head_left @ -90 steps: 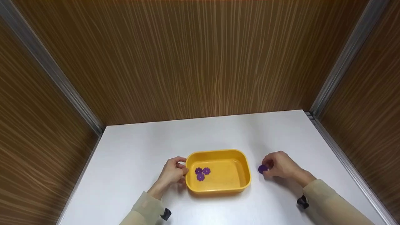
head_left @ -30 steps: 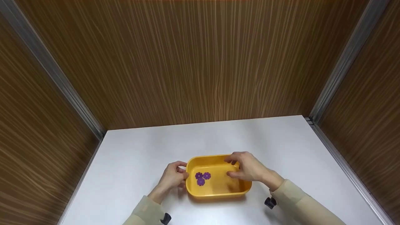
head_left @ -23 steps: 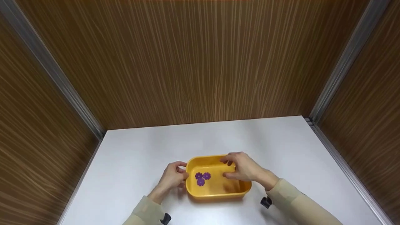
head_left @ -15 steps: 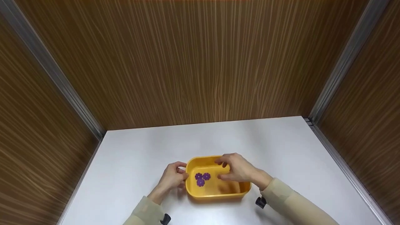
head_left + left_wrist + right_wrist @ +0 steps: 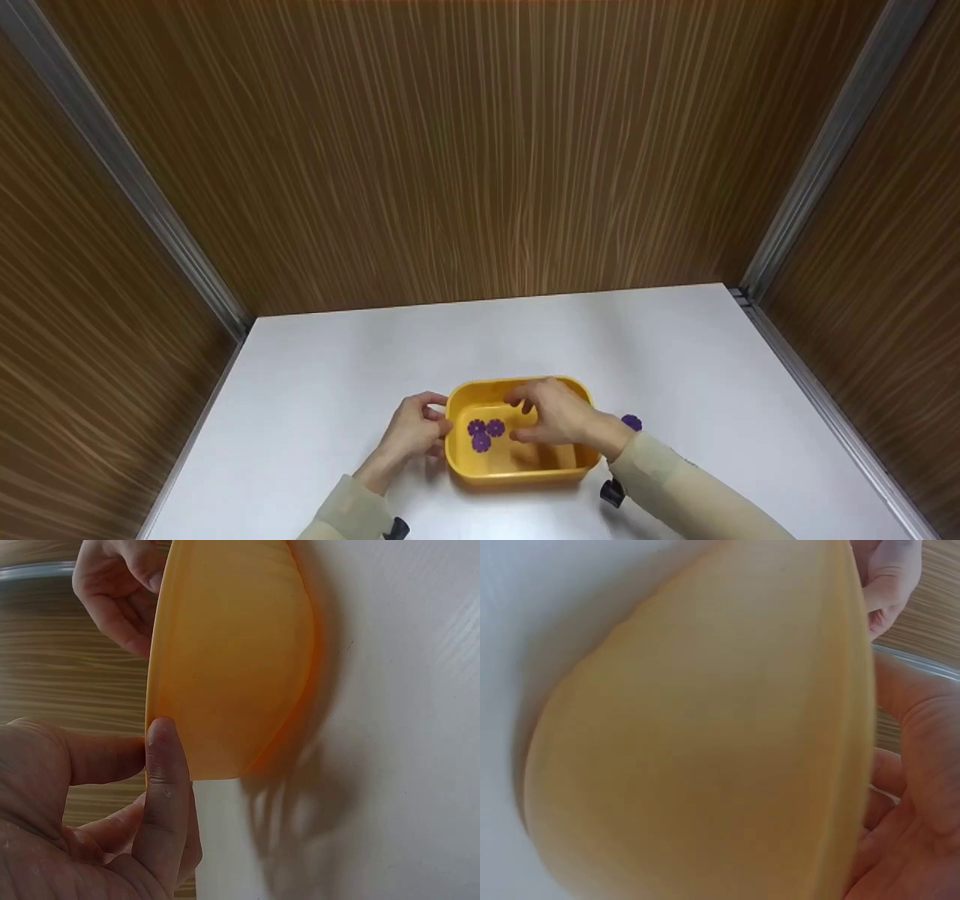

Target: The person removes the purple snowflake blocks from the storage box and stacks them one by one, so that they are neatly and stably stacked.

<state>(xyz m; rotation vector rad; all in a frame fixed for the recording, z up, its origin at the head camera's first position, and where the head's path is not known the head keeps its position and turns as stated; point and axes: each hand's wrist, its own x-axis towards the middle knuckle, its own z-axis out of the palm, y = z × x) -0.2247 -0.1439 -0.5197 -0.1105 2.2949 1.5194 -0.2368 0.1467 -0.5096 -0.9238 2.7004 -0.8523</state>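
My left hand (image 5: 414,426) pinches the left rim of a yellow plastic tray (image 5: 525,474); the left wrist view has its thumb (image 5: 163,757) against the outer wall. Three purple flower-shaped pieces (image 5: 481,442) lie together on the tray's floor at the left. Over the tray's right half hovers my right hand (image 5: 555,412), thumb and fingers apart, nothing visible between them. A further purple flower-shaped piece (image 5: 631,422) lies on the table right of the tray, partly behind the right forearm. In the right wrist view the tray wall (image 5: 705,735) hides part of the right hand (image 5: 922,787).
The white table (image 5: 360,352) is closed in by a wood-grain panel (image 5: 480,150) at the back and similar panels at both sides. Metal profiles (image 5: 765,255) run along the corners. A black wrist device (image 5: 613,493) hangs under the right sleeve.
From the purple piece beside the tray, my right hand has moved left over the tray. The piece, hidden a second ago, shows again. My left hand keeps its hold on the rim.
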